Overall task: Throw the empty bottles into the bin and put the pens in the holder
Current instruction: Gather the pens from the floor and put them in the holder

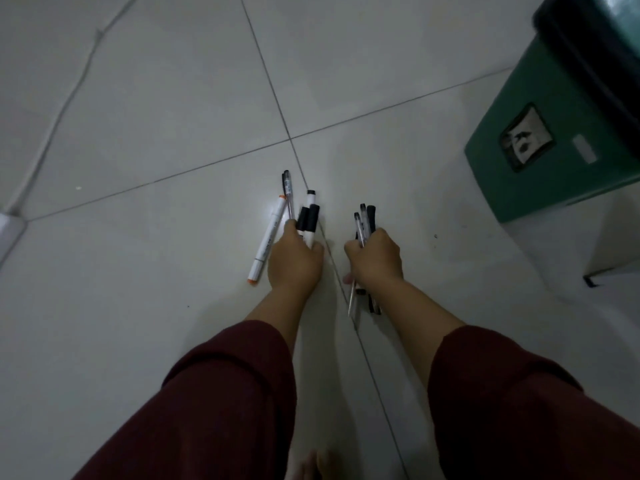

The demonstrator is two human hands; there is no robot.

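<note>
My left hand (295, 261) is closed around a bunch of pens and markers (309, 216) whose black caps stick out in front of the fingers. A white marker with orange ends (268, 237) lies on the floor tiles right beside that hand, touching its left side. My right hand (375, 258) grips a second bunch of pens (363, 216); their tips point forward and their tails show below the wrist. The green bin (540, 140) with a black liner stands at the upper right. No bottle and no holder are in view.
A white cable (55, 119) runs across the white floor tiles at the left, ending at a white block at the left edge. Dark red sleeves cover both forearms. A white furniture edge sits below the bin at the right.
</note>
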